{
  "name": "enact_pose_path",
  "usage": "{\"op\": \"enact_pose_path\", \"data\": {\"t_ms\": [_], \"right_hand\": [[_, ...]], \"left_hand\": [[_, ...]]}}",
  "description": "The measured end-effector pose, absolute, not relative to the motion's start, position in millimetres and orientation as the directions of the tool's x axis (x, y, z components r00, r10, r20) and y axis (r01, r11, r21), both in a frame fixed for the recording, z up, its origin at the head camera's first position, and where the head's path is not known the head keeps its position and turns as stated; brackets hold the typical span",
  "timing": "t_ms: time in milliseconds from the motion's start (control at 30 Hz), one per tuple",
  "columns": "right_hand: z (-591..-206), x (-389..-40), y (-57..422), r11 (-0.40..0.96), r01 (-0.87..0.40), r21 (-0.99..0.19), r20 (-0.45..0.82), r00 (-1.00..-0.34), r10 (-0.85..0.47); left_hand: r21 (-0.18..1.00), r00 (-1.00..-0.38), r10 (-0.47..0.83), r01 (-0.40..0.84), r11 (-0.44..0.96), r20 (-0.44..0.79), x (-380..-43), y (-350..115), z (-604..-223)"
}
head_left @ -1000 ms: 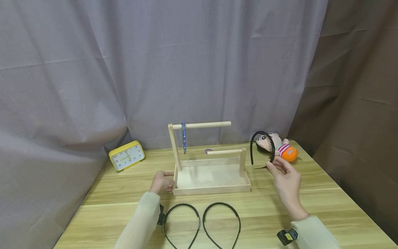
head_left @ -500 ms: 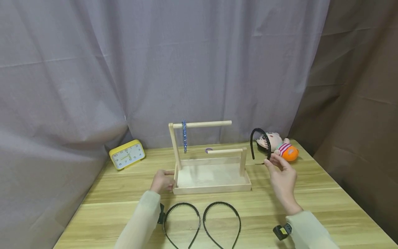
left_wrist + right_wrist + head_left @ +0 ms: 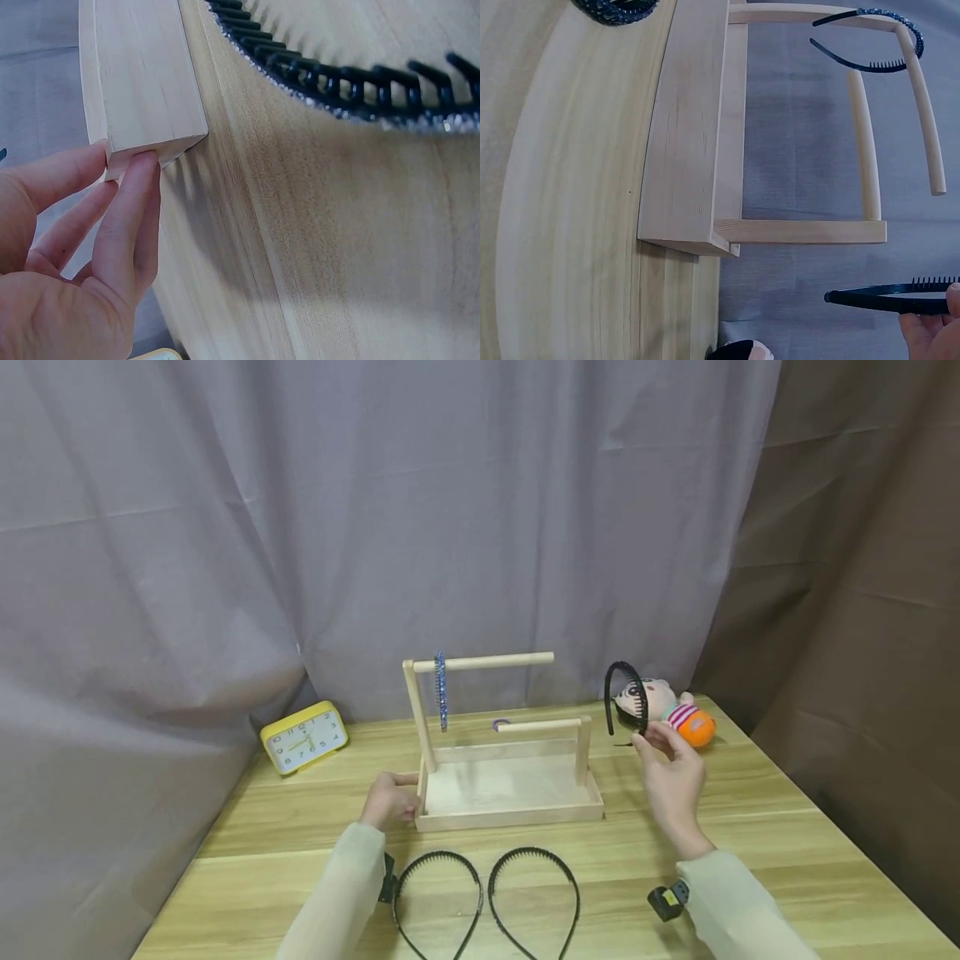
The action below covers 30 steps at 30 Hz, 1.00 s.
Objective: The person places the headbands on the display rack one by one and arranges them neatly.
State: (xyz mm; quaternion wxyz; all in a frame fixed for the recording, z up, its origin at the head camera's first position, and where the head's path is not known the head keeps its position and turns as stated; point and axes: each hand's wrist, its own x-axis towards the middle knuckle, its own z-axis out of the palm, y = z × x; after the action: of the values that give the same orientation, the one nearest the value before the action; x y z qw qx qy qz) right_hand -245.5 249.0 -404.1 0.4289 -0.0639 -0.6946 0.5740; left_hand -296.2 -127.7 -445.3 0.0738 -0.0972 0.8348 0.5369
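My right hand [image 3: 675, 785] pinches a black toothed headband [image 3: 642, 700] by one end, with its arch raised to the right of a wooden stand [image 3: 510, 817]. The stand is a shallow tray with two posts, each bearing a horizontal bar. On the upper bar [image 3: 502, 661] hangs a glittery blue headband [image 3: 442, 693], close to the left post. My left hand [image 3: 387, 797] grips the tray's left end; the left wrist view has thumb and fingers against the wooden end [image 3: 154, 82]. Two dark headbands, the left one [image 3: 443, 853] and the right one [image 3: 530, 850], lie before the stand.
A yellow alarm clock [image 3: 305, 737] stands at the back left of the wooden table [image 3: 262, 877]. Behind the held headband lies a plush doll [image 3: 684, 718] in stripes and orange. A small purple ring [image 3: 500, 724] shows by the lower bar's free end. Grey curtains [image 3: 465, 527] close off the back.
My right hand has moved left and slightly up with the black headband. The left hand keeps its grip on the stand, which stays in place.
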Motion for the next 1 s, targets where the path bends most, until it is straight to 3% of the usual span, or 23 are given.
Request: {"op": "enact_pose_path", "data": {"t_ms": [1000], "right_hand": [[-405, -278, 233, 0.299, -0.378, -0.876, 0.479, -0.617, 0.625]], "left_hand": [[0.870, -0.972, -0.082, -0.233, 0.435, -0.219, -299, -129, -448]]}}
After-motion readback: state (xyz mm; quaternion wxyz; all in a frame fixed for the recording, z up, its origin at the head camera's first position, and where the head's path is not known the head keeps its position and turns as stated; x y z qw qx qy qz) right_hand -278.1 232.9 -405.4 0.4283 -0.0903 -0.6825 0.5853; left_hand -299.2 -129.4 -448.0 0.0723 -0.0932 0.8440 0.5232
